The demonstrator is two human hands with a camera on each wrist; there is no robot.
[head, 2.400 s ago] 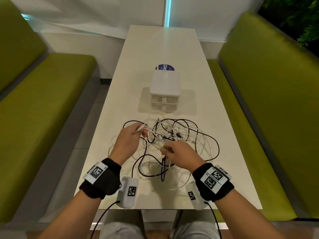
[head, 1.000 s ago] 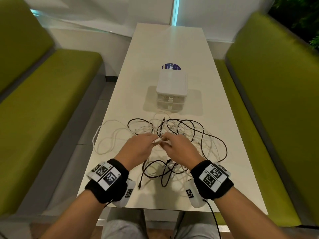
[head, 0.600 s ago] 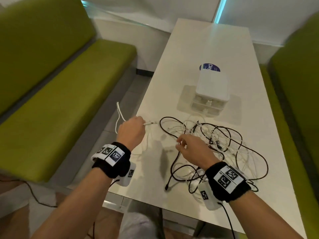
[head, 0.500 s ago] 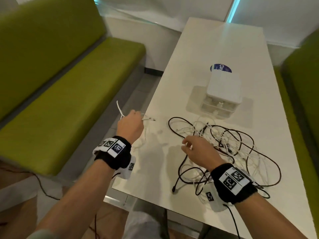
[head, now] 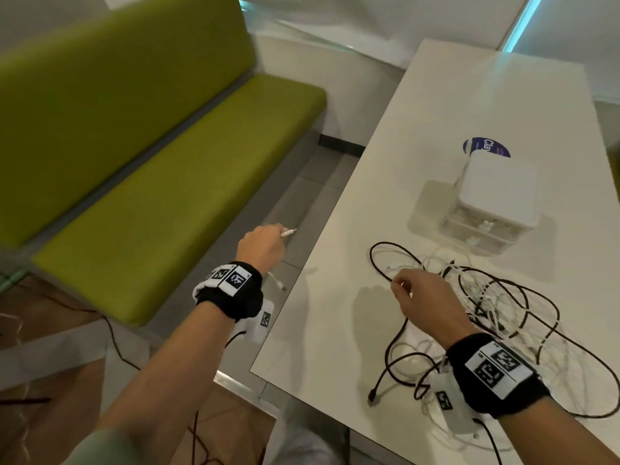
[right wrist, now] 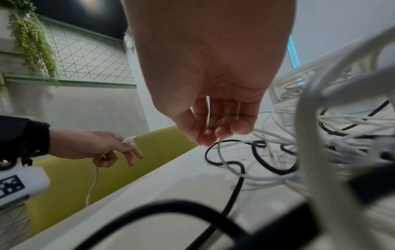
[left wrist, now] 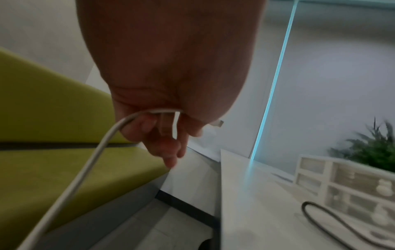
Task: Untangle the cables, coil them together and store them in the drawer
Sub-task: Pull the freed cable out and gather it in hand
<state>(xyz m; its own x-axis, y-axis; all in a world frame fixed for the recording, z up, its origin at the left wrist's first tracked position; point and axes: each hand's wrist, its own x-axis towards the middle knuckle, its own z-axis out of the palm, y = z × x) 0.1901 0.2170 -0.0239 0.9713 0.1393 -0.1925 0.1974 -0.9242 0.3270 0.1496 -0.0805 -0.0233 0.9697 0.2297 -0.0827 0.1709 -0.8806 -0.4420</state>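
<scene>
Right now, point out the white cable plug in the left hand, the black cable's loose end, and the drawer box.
white cable plug (head: 288,232), head view, plug body.
black cable's loose end (head: 371,395), head view, connector tip.
drawer box (head: 498,193), head view, top panel.

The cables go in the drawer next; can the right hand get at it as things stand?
Probably yes: the right hand is over the table, and only the cables lie low between it and the drawer, though it pinches a white strand.

A tangle of black and white cables (head: 496,317) is seen on a white table (head: 453,105), near a drawer unit (head: 493,209) and a sticker (head: 486,149).

Tangled black-and-white cables (head: 496,307) before shut drawer (head: 483,226)
</scene>
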